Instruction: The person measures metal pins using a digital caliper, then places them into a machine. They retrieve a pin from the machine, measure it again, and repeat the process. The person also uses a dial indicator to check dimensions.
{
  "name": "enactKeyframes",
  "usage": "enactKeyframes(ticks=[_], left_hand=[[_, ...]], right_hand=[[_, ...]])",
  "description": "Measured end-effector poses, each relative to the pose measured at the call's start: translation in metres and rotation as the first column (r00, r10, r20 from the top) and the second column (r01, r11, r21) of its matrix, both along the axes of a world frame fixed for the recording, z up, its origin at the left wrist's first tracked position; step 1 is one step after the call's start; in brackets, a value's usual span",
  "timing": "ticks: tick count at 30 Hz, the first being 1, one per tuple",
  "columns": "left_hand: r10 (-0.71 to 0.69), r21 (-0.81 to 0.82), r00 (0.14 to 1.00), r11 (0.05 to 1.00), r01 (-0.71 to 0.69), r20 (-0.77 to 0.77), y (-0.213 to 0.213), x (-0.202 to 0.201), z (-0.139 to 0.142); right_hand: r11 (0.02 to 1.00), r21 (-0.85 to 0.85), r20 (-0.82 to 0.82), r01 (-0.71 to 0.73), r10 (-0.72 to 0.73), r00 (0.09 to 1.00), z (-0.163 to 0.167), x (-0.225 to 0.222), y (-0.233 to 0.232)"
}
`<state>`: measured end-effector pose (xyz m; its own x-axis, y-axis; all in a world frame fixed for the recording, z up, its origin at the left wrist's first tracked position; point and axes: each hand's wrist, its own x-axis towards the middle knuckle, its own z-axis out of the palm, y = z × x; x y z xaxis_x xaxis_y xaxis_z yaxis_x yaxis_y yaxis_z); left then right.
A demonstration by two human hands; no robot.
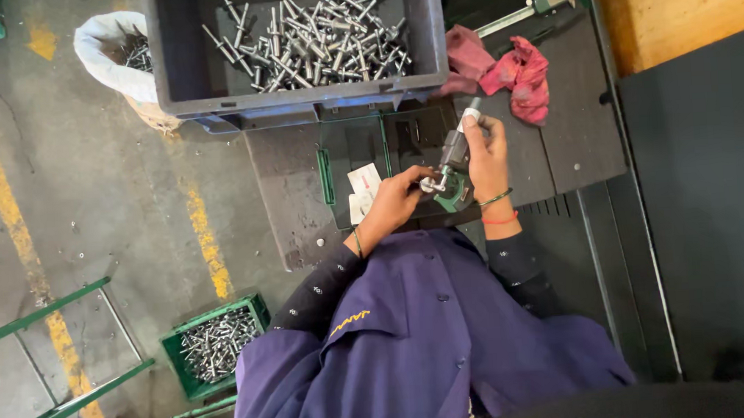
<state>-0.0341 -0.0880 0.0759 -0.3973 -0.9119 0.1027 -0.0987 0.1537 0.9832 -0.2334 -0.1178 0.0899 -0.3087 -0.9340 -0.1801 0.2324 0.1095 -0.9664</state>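
2 hands on 1 micrometer (453, 164) — right hand (488, 156) grips its thimble to turn it; left hand (397, 201) pinches a small metal pin (429, 183) in the jaws; grey crate (179, 58) of pins close.

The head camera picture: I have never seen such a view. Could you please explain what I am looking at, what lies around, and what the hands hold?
The one picture comes from a camera on a person's head, looking down past a purple jacket at their own two bare hands. No machine is at work here.

The right hand holds a measuring tool with a green frame, probably a micrometer. The left hand holds a small metal part at its lower end.

Under the hands is a dark bench. At its far edge sits a grey crate full of metal pins. A pink cloth and a caliper lie to the right. On the floor stand a white sack and a green crate of similar parts.
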Motion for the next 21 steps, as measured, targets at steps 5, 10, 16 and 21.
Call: enactKeyframes(ticks=[5,10,16,21], left_hand=[[-0.070,0.060,0.991,0.996,0.064,0.111,0.004,0.001,0.003],[-0.090,0.000,0.992,0.996,0.091,0.088,0.004,-0.001,-0.002],[-0.089,-0.006,0.985,0.996,0.091,0.147,0.006,-0.001,-0.005],[-0.045,-0.161,0.996,0.985,0.058,0.082,0.006,-0.003,-0.006]], right_hand=[[0.998,0.004,-0.014,-0.055,0.055,0.998,0.020,0.010,0.003],[0.998,-0.015,0.002,-0.065,0.065,0.998,0.024,0.013,0.006],[0.995,-0.067,-0.010,-0.068,0.067,0.998,0.027,0.014,0.008],[0.987,-0.133,-0.040,-0.089,0.085,0.996,0.030,0.014,0.010]])
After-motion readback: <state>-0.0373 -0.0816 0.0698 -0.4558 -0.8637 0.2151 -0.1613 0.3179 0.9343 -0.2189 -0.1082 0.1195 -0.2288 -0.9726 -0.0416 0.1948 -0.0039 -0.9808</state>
